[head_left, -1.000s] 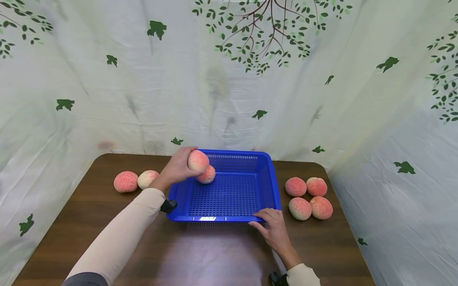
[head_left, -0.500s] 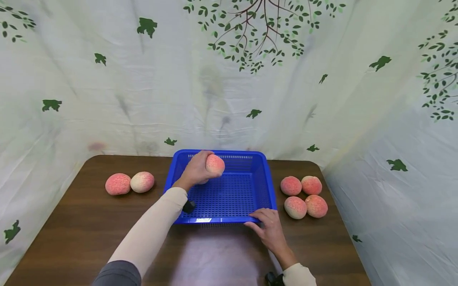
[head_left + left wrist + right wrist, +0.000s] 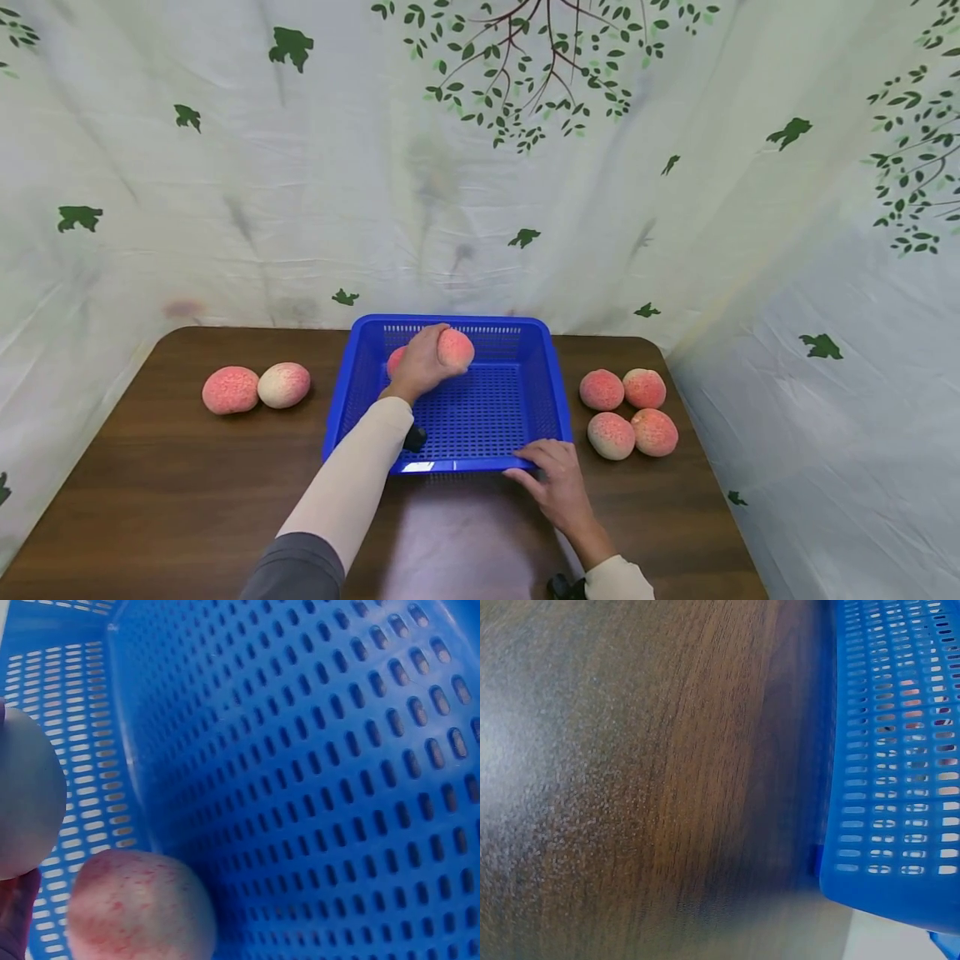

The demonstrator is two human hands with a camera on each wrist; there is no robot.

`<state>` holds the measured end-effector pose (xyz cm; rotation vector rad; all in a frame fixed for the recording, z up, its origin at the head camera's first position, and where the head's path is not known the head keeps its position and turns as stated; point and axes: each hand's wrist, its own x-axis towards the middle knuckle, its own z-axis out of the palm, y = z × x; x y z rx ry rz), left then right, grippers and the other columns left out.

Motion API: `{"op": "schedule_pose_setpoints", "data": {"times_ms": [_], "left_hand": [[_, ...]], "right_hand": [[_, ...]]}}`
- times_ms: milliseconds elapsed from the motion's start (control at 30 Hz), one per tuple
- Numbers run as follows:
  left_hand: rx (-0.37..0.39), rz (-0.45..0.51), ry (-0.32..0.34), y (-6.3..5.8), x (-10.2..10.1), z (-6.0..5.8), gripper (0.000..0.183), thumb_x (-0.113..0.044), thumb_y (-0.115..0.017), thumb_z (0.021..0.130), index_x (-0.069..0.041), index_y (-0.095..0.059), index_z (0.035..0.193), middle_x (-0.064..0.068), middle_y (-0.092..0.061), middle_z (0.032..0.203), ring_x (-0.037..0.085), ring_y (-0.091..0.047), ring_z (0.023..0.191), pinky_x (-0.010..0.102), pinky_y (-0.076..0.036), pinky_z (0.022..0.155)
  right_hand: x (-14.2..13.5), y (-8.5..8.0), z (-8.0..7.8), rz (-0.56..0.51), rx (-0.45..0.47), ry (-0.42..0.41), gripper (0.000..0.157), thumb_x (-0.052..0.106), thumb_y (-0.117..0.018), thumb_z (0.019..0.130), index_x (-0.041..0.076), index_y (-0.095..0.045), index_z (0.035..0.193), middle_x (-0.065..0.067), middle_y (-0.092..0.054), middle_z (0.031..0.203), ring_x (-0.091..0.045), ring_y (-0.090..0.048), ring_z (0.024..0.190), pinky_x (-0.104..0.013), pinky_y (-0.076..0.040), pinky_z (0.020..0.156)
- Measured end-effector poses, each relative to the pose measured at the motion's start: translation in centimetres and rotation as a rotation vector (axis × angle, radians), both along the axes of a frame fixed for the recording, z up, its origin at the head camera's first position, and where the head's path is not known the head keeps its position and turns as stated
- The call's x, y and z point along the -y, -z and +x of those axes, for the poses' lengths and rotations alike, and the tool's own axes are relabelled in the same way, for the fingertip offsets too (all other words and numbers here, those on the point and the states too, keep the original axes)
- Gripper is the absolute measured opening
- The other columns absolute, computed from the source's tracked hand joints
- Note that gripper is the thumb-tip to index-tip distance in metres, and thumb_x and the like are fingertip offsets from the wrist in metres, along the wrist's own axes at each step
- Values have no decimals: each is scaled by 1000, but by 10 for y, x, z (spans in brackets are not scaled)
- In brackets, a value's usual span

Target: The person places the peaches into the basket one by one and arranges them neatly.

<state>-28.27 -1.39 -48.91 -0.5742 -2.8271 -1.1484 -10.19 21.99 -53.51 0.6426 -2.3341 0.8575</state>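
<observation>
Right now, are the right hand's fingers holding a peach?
No, the right hand grips the near rim of the blue perforated basket, while the left hand holds a peach.

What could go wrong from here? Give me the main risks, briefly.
The held peach in the left hand could slip and knock the loose peach in the basket.
The left sleeve crosses the near rim, so it may nudge the basket.
The right hand pinches the rim near one corner; a push there might slide the basket into the four peaches on its right.
</observation>
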Motion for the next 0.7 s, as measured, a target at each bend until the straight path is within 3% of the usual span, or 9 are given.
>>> {"op": "schedule_pose_setpoints", "data": {"times_ms": [333, 533, 700], "left_hand": [[-17, -65, -11, 19, -2, -1, 83, -29, -84, 71, 4, -44, 137, 24, -49, 136, 39, -45, 128, 48, -34, 106], [-35, -74, -13, 27, -2, 0, 82, -25, -85, 70, 5, -45, 135, 24, -51, 132, 40, -48, 123, 49, -36, 104], [-41, -100, 2, 32, -3, -1, 80, -23, -85, 71, 6, -46, 134, 25, -51, 130, 40, -49, 122, 49, -36, 104]], "right_hand": [[2, 0, 0, -3, -13, 4, 27, 31, -79, 76, 8, -74, 88, 5, -67, 86, -15, -61, 82, -33, -36, 78], [3, -1, 0, -4, -53, 3, 25, 30, -78, 76, 8, -73, 87, 4, -67, 85, -15, -61, 80, -34, -36, 78], [3, -1, 1, -8, -25, 6, 27, 30, -79, 75, 8, -73, 88, 4, -67, 86, -15, -61, 82, -32, -36, 78]]}}
